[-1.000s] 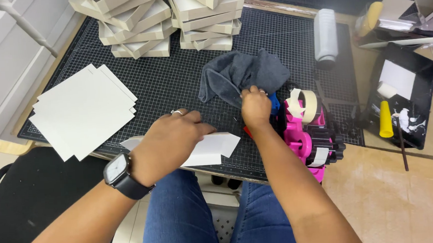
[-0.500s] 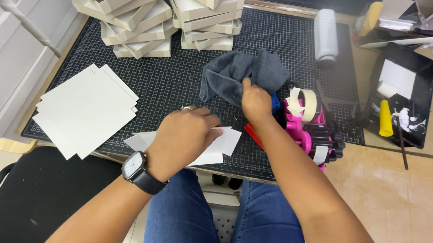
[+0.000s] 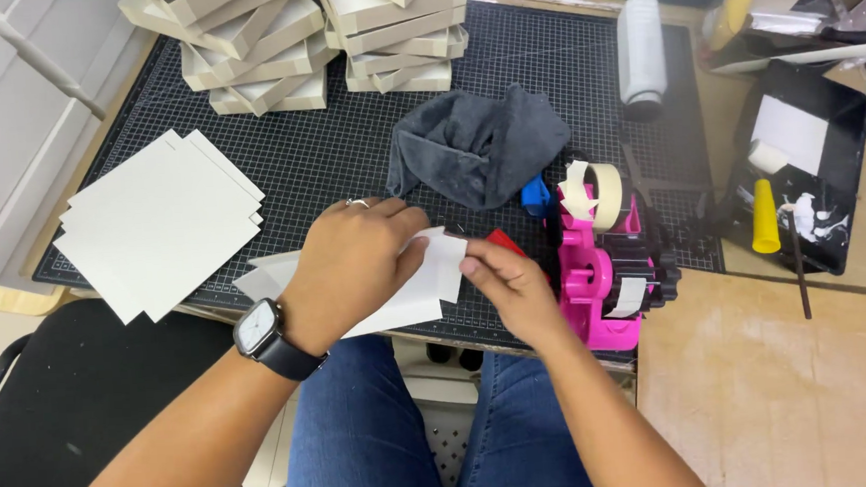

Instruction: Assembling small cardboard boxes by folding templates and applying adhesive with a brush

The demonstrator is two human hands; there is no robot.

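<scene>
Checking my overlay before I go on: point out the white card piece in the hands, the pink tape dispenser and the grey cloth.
white card piece (image 3: 433,279), head view, on its bare right part between the hands.
pink tape dispenser (image 3: 587,276), head view, on its pink body.
grey cloth (image 3: 477,145), head view, on its crumpled middle.

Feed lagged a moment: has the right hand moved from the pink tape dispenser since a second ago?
Yes. The right hand has pulled left, off the pink tape dispenser, to the white card under the left hand.
</scene>
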